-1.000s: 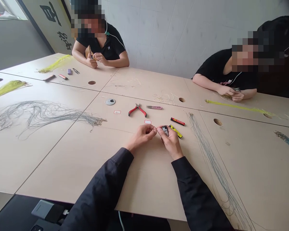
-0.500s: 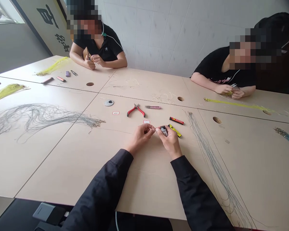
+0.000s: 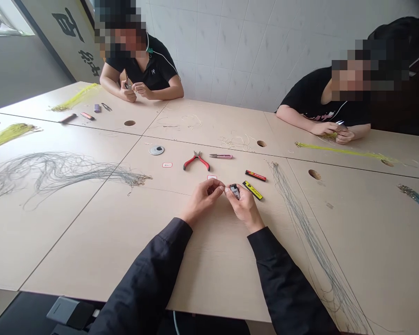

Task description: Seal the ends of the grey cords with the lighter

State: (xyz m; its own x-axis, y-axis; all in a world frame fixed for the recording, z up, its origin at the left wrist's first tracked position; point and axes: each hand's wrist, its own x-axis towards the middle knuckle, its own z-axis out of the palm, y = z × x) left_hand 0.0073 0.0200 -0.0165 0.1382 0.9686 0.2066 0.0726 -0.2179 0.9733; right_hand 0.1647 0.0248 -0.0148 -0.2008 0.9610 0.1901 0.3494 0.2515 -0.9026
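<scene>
My left hand (image 3: 206, 197) is closed in a pinch, its fingertips on the end of a thin grey cord (image 3: 171, 191) that trails left across the table. My right hand (image 3: 246, 207) is wrapped round a lighter (image 3: 234, 190) with a dark top, and its thumb and finger meet the left fingertips. What lies between the fingertips is too small to make out. To the left is a bundle of grey cords (image 3: 87, 170) with metallic ends; a second grey bundle (image 3: 307, 228) stretches along the right. Close by lie a yellow lighter (image 3: 253, 190) and a red lighter (image 3: 255, 175).
Beyond my hands lie red-handled pliers (image 3: 197, 161), pink thread snips (image 3: 221, 156), a round metal disc (image 3: 157, 150) and a small label (image 3: 167, 165). Two co-workers sit across the table. Yellow cord bundles (image 3: 12, 135) lie at left and far right. Round holes (image 3: 314, 174) pierce the tabletop.
Both hands stay nearly in place, fingertips together. The lighter in my right hand has tilted slightly, and the view has shifted a little.
</scene>
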